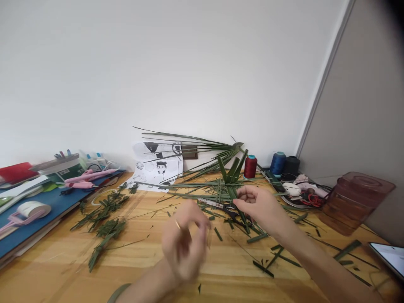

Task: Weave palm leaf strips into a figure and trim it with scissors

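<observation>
A folded green palm leaf piece [232, 179], with several strips fanning upward, is pinched between the thumb and fingers of my right hand [257, 208]. Its lower strips hang down past the hand to the table. Closer to me, my left hand [186, 242] is raised over the wood, blurred by motion. Its fingers are curled in with thumb and forefinger close together; whatever may be between them is not discernible. A gold ring shows on one finger. Partly hidden beside the right hand lie scissors [213, 203] with dark handles.
Cut leaf strips [279, 252] litter the wooden table [132, 269]. Leafy bundles [110, 227] lie left, near a pink glue gun [83, 181]. Behind are a palm frond [217, 147], printed drawings [159, 172] and a red thread spool [250, 167]. A reddish pitcher [355, 204] stands right.
</observation>
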A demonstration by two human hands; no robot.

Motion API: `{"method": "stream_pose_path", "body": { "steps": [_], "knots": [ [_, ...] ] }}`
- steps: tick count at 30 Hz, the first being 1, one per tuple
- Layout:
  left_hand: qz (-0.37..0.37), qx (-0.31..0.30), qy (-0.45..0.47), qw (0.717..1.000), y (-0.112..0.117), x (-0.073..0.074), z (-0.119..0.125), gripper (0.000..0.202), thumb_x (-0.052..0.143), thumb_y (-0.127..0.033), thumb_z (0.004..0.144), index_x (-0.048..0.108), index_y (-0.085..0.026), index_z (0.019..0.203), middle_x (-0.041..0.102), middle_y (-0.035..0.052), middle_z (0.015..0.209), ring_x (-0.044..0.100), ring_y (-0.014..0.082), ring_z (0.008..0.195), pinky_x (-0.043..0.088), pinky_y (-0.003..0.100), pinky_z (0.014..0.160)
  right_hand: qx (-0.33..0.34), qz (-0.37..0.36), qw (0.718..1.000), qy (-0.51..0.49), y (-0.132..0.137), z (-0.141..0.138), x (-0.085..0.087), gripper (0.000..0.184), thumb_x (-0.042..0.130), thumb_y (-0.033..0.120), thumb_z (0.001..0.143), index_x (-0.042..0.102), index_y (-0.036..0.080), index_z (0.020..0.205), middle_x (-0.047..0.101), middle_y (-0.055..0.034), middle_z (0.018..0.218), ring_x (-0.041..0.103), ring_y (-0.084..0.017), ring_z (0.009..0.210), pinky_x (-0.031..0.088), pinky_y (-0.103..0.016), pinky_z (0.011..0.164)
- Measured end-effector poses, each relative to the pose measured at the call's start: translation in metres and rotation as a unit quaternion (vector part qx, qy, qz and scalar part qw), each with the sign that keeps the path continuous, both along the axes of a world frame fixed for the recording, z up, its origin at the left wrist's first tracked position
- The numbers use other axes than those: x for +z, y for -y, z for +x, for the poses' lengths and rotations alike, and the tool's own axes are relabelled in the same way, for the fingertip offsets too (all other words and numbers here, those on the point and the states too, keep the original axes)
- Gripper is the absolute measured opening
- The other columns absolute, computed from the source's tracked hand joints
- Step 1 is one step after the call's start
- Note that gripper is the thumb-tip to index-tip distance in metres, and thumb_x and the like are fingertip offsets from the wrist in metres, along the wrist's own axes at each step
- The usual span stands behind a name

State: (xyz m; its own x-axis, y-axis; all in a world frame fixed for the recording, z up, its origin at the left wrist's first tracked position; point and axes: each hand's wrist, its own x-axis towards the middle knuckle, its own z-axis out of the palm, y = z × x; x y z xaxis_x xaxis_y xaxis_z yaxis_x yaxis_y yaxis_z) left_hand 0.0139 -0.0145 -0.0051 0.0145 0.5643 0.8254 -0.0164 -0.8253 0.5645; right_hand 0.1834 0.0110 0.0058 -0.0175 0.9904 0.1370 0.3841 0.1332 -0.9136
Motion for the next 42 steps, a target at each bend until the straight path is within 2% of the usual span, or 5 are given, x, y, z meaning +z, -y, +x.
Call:
{"method": "stream_pose_path", "body": {
  "steps": [5, 11, 18, 26, 42],
  "knots": [
    [-0.172, -0.061, -0.342, 0.922, 0.010, -0.008, 0.013, 0.023, 0.040, -0.015, 0.075, 0.058, -0.015, 0.060, 0.059, 0.0037, 0.054, 0.050, 0.0119, 0.050, 0.035, 0.023, 0.050, -0.002, 0.031, 0.999, 0.015, 0.003, -0.002, -0.004, 0.015, 0.054, 0.024, 0.067, 0.055, 0.017, 0.081, 0.048, 0.0045, 0.057, 0.044, -0.009, 0.049, 0.033, -0.019, 0.042],
    [-0.434, -0.243, -0.295, 0.816, -0.012, -0.035, 0.021, 0.039, 0.042, -0.011, 0.064, 0.051, -0.017, 0.102, 0.064, 0.0019, 0.068, 0.055, 0.0115, 0.046, 0.036, 0.019, 0.041, 0.044, 0.013, 0.998, 0.036, 0.011, -0.006, 0.000, 0.016, 0.050, 0.026, 0.073, 0.053, 0.019, 0.086, 0.045, 0.0067, 0.053, 0.043, -0.008, 0.041, 0.033, -0.019, 0.038],
    [-0.497, -0.207, 0.130, 0.833, -0.022, -0.018, 0.018, 0.021, 0.055, -0.026, 0.069, 0.061, -0.012, 0.084, 0.059, 0.0072, 0.083, 0.056, 0.0150, 0.075, 0.046, 0.024, 0.061, 0.092, 0.020, 0.991, 0.093, 0.012, -0.008, -0.006, 0.011, 0.050, 0.026, 0.074, 0.057, 0.020, 0.080, 0.044, 0.0059, 0.053, 0.044, -0.009, 0.048, 0.032, -0.020, 0.044],
    [-0.514, -0.141, 0.143, 0.834, -0.021, -0.015, 0.017, 0.024, 0.071, -0.022, 0.055, 0.051, -0.013, 0.047, 0.045, -0.0039, 0.052, 0.045, 0.0063, 0.054, 0.041, 0.019, 0.056, 0.133, 0.011, 0.989, 0.064, 0.015, -0.013, -0.002, 0.015, 0.051, 0.028, 0.074, 0.061, 0.018, 0.075, 0.059, 0.0002, 0.067, 0.051, -0.013, 0.062, 0.036, -0.022, 0.053],
    [-0.513, -0.178, 0.084, 0.835, -0.025, -0.007, 0.008, 0.015, 0.065, -0.026, 0.062, 0.062, -0.012, 0.061, 0.064, 0.0041, 0.068, 0.059, 0.0159, 0.066, 0.045, 0.030, 0.069, 0.168, -0.088, 0.980, -0.060, 0.005, -0.007, 0.000, 0.014, 0.059, 0.027, 0.068, 0.061, 0.013, 0.063, 0.049, 0.0040, 0.053, 0.042, -0.007, 0.049, 0.032, -0.019, 0.046]
  ]
}}
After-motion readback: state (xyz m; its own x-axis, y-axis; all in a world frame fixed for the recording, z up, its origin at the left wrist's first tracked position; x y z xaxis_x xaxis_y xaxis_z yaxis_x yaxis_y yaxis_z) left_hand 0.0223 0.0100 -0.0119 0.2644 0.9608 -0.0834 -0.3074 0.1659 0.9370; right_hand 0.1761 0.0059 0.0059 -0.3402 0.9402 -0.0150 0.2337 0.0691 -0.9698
